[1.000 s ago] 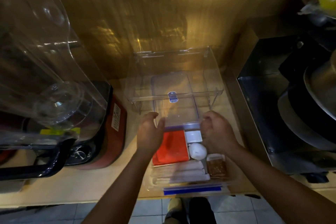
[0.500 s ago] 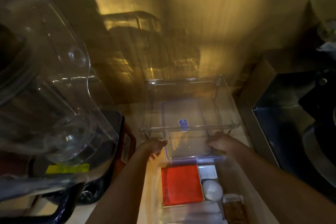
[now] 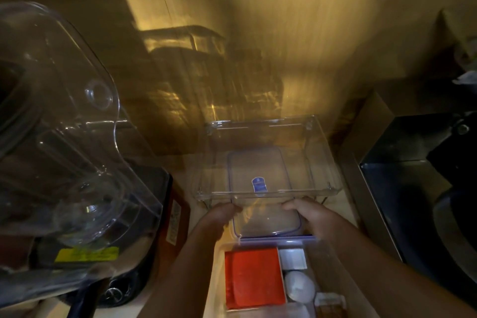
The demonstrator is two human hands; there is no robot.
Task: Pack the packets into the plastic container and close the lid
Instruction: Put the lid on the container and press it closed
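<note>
The clear plastic container (image 3: 215, 281) stands at the bottom centre. Inside lie a red packet (image 3: 254, 277), a small white packet (image 3: 291, 258), a round white item (image 3: 299, 285) and a brown packet (image 3: 330, 304). Just beyond it, the transparent lid (image 3: 265, 214) with a blue rim lies flat, its far half under a clear raised tray. My left hand (image 3: 222, 214) grips the lid's left edge. My right hand (image 3: 307, 212) grips its right edge. The fingertips are partly hidden under the tray's front rim.
A clear raised tray (image 3: 268, 131) on thin wire legs stands over the lid against the wall. A large clear blender jar (image 3: 64, 150) on a dark red base fills the left. A dark metal sink (image 3: 413, 188) lies to the right.
Both hands have reached forward from the container's far edge to the lid's sides under the clear tray. The container now sits lower in view.
</note>
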